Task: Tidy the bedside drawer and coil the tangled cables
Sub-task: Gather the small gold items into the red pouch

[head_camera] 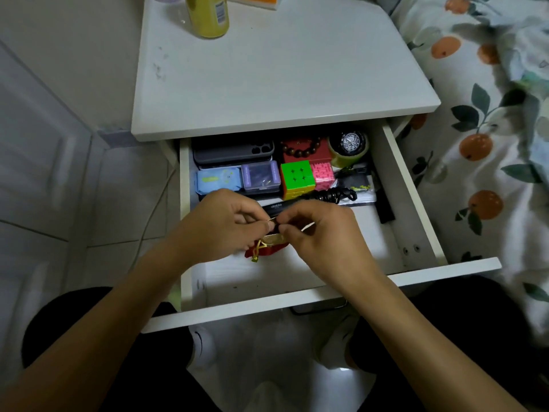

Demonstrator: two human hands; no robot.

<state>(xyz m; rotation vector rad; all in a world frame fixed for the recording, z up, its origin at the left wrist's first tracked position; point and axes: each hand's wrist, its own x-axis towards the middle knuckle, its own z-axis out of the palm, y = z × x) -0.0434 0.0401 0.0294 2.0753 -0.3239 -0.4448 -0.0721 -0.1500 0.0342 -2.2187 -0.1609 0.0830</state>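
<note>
The white bedside drawer [413, 203] stands pulled open. Over its middle, my left hand [219, 224] and my right hand [320, 233] meet at a small red pouch [271, 250] with a gold rim and gold drawstring. Each hand pinches the gold drawstring near the pouch's mouth. Behind the hands lies a coiled black cable [332, 195] and a black stick-shaped device [282, 206]. Along the back sit a grey phone case [234, 150], a blue box [218, 179], a purple box [261, 175], a green cube [297, 176], a pink maze cube [323, 173], a bead bracelet [300, 148] and a black watch [350, 142].
The white nightstand top [282, 78] carries a yellow bottle [208, 16] at the back. A bed with an orange-print cover [481, 144] lies to the right. White tiled floor [59, 203] is on the left. My knees sit just below the drawer front [326, 298].
</note>
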